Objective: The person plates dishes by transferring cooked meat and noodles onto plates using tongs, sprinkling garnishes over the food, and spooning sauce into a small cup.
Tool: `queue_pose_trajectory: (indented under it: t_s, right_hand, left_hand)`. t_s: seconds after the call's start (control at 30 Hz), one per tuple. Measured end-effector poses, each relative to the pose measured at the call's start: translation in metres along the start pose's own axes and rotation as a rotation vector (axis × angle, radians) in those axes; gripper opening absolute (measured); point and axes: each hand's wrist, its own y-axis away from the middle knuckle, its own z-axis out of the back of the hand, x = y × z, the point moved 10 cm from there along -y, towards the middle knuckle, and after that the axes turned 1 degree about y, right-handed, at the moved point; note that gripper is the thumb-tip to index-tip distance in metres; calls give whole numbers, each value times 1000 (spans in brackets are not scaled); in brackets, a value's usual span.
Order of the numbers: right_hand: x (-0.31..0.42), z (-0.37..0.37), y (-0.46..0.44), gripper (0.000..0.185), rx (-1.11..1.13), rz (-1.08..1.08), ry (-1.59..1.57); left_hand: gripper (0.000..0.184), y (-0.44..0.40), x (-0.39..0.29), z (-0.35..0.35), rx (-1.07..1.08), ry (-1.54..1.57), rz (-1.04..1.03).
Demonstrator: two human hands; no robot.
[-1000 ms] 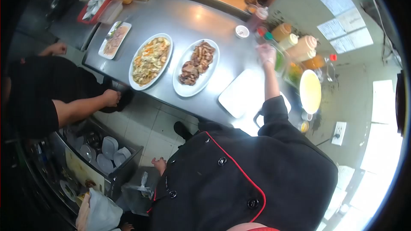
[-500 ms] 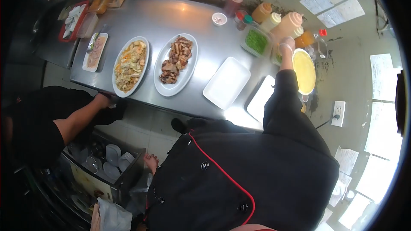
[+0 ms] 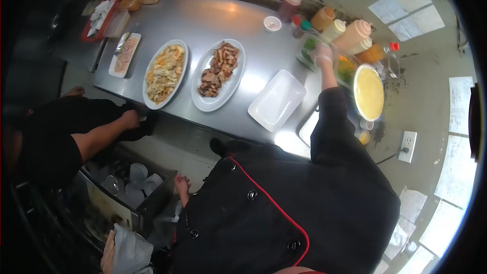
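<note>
My right hand [image 3: 323, 52], in a clear glove, reaches into a clear plastic container [image 3: 304, 60] of chopped greens [image 3: 308, 46]; its fingertips are hidden there. Just to its right sits another container with greens and an orange food [image 3: 347, 66]. My left hand [image 3: 182, 183] hangs low by my side, fingers loosely curled but apart, with nothing visible in it. On the steel counter [image 3: 253, 30], nearest me, are a white rectangular dish [image 3: 277, 100] and a second white dish [image 3: 308, 128], partly covered by my sleeve.
Oval plates hold grilled meat [image 3: 218, 68] and a noodle-like mix [image 3: 165, 75]. Squeeze bottles [image 3: 353, 35] and a round tub of yellow food [image 3: 369, 93] line the wall. A co-worker's arm [image 3: 104, 136] is at left, above a bin of white containers [image 3: 137, 187].
My right hand has moved left from beside the yellow tub into the greens container. The view has shifted slightly. My left hand stays low, its fingers a little more curled.
</note>
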Motion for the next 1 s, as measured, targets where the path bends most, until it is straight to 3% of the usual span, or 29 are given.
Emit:
queue_pose_trajectory:
  t_s: [0.07, 0.13, 0.17, 0.23, 0.3, 0.37, 0.47, 0.5, 0.53, 0.6, 0.67, 0.77, 0.87, 0.9, 0.93, 0.97, 1.0]
  right_hand:
    - [-1, -23, 0, 39, 28, -38, -18]
    - [-2, -41, -10, 36, -29, -43, -5]
    - [-14, -58, -24, 31, -77, -69, -90]
    - [-15, -49, -21, 21, -241, -3, -121]
    - [-35, -56, -30, 21, -235, -49, -205]
    - [-50, -62, -42, 21, -177, -54, -232]
    - [-52, -71, -42, 23, -157, -21, -409]
    - [-37, -67, -35, 24, -144, 59, -260]
    - [-15, -51, -22, 25, -139, 134, -109]
    - [-25, -61, -31, 26, -158, 95, -105]
    - [-61, -84, -54, 26, -196, -14, -368]
    - [-59, -65, -56, 27, -231, 28, -338]
    - [-88, -82, -82, 27, -356, 51, -194]
    - [-74, -61, -62, 29, -326, 35, -313]
    - [-71, -82, -75, 35, -450, 303, 170]
    - [-70, -107, -75, 43, -719, 499, 674]
    - [-45, -82, -42, 50, -639, 367, 942]
  left_hand:
    - [30, 23, -28, -3, -114, -11, -274]
    - [24, 23, -36, -11, -35, -65, -411]
    - [18, 37, -36, -17, -53, 10, -322]
    - [22, 39, -18, -25, -64, 2, -288]
    - [28, 14, 18, -20, -55, -186, -352]
    - [31, 52, 2, -16, -222, -477, -510]
    - [34, 50, 46, 1, -232, -214, -281]
    - [35, 50, 50, 4, -241, -242, -278]
    - [35, 57, 49, 4, -245, -270, -277]
    - [35, 67, 52, -4, -236, -307, -259]
    - [35, 65, 43, -5, -224, -328, -244]
    - [36, 31, 30, -11, -225, -385, -457]
    - [37, 31, 2, -22, -256, -329, -492]
    - [36, 47, -15, -25, -266, -337, -492]
    - [35, 56, -27, -28, -281, -383, -487]
    - [35, 62, -32, -32, -293, -427, -475]
    - [35, 65, -35, -36, -295, -424, -502]
